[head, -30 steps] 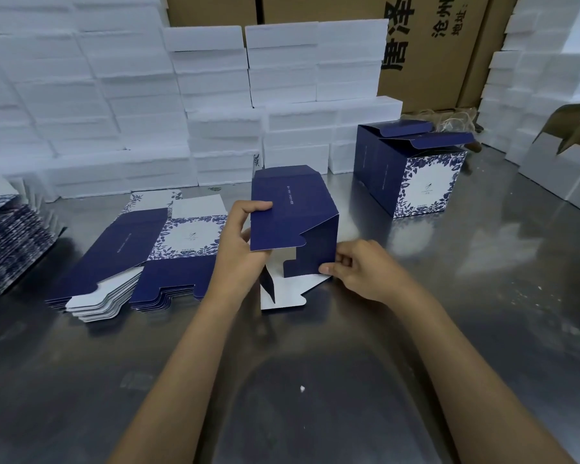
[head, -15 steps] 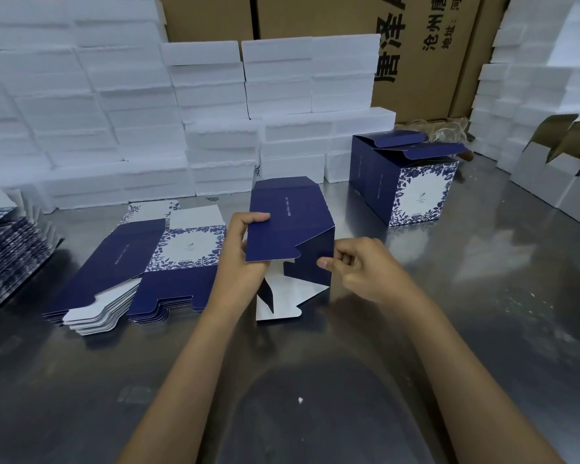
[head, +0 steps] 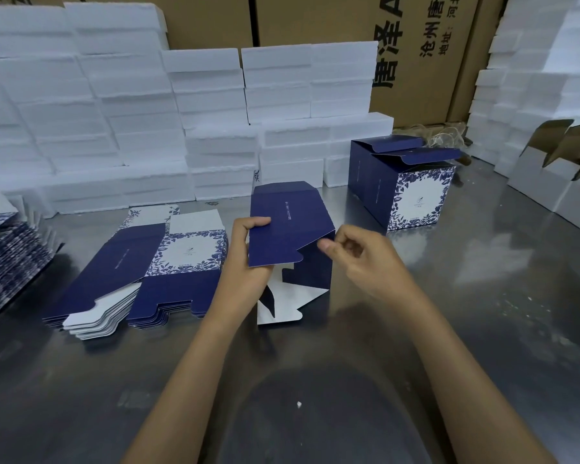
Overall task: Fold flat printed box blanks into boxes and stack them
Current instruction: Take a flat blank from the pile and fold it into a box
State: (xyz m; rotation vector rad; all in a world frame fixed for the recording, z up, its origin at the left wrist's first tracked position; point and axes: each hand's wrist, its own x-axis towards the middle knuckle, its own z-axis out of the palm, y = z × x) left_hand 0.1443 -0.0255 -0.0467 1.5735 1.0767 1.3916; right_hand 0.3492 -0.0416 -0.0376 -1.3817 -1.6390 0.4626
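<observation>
Over the steel table, left hand grips the half-folded navy box blank, its fingers mostly hidden behind it, right hand curled loosely just beside, holding nothing.

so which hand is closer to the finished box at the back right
Right. The right hand sits just in front and left of the finished box; the left hand is farther left, gripping the half-folded box.
</observation>
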